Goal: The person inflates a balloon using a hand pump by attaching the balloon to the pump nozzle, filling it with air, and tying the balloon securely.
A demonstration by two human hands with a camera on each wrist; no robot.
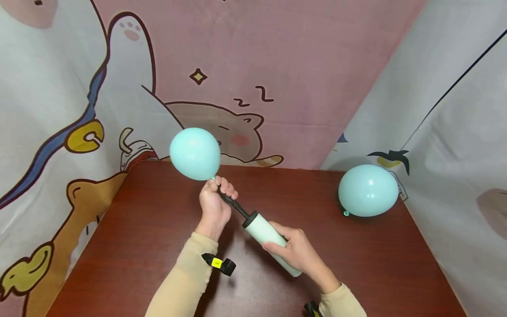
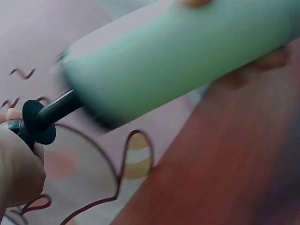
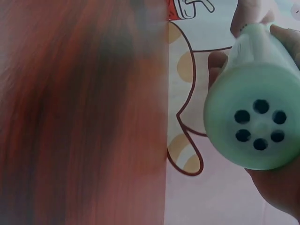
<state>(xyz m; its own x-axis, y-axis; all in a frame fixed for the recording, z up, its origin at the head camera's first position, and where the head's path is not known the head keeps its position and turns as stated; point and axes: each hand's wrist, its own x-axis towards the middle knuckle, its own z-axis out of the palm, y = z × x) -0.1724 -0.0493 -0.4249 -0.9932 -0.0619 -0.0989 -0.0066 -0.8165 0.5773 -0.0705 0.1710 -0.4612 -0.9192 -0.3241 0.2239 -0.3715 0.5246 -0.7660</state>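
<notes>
A mint-green balloon (image 1: 195, 153), partly inflated, stands at the tip of a hand pump. My left hand (image 1: 215, 203) grips the pump's black nozzle end together with the balloon's neck; the neck itself is mostly hidden by the fingers. Around the pump's pale green barrel (image 1: 273, 240) my right hand (image 1: 295, 248) is curled, with the thumb on the near side. A black rod (image 2: 58, 107) shows between the barrel and the left hand in the left wrist view. In the right wrist view the barrel's round end (image 3: 255, 140) has a ring of dark holes.
A second mint-green balloon (image 1: 368, 190), inflated and tied, lies at the right rear of the brown table (image 1: 158, 246). Cloth with cartoon animals (image 1: 222, 127) hangs behind and along both sides. Each wrist bears a small black camera (image 1: 226, 266).
</notes>
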